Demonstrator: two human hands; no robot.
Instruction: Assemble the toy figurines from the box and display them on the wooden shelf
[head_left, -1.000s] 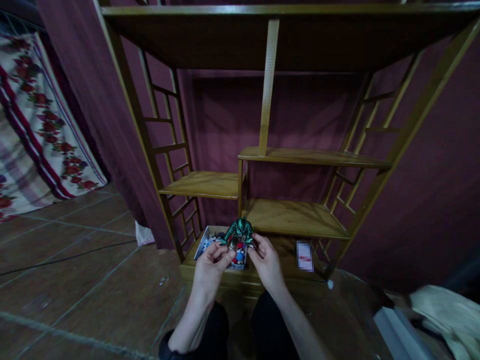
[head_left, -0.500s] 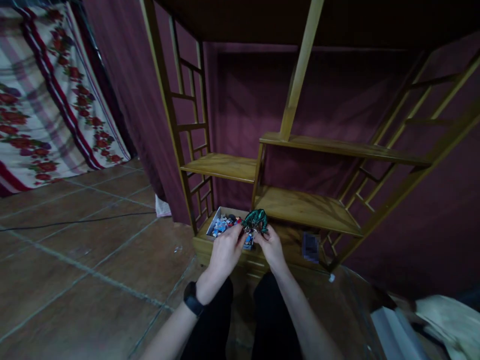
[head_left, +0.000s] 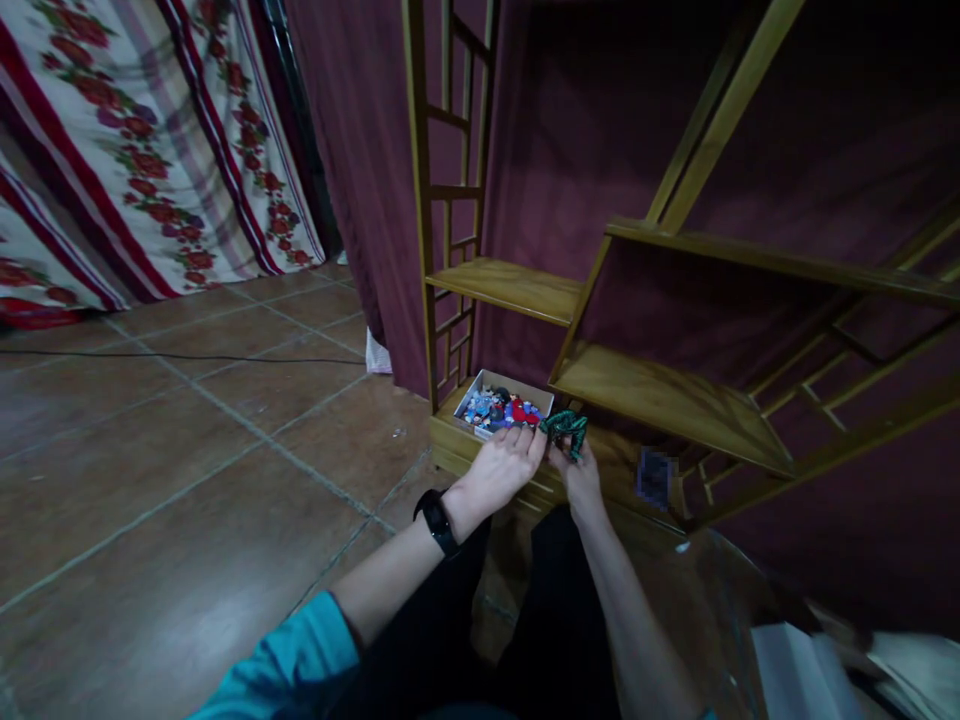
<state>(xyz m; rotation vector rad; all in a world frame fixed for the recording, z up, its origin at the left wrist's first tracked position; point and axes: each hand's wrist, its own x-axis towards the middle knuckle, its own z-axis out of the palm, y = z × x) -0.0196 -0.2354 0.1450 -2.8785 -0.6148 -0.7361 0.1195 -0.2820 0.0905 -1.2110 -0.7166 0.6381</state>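
A dark green, shiny, crumpled thing that looks like fabric (head_left: 566, 426) is between my two hands, just past the front right corner of a shallow box. My right hand (head_left: 581, 475) grips it from below and the right, fingers curled. My left hand (head_left: 510, 465) has its fingers bent against its left side; their tips are partly hidden, but they look closed on it. The open white box (head_left: 517, 383) stands behind my left hand. Small blue, white, red and purple figures (head_left: 491, 408) fill it in a jumble.
The box rests on the low base of a wooden shelf unit (head_left: 510, 285) with stepped boards and lattice sides. A dark blurred object (head_left: 655, 478) stands on the base at right. A cable (head_left: 187, 357) crosses the tiled floor. A white box (head_left: 802, 670) lies at lower right.
My view has swung left, so the shelf sits further right. My left hand has turned more palm-down over the green fabric thing, and more of the box's contents shows.
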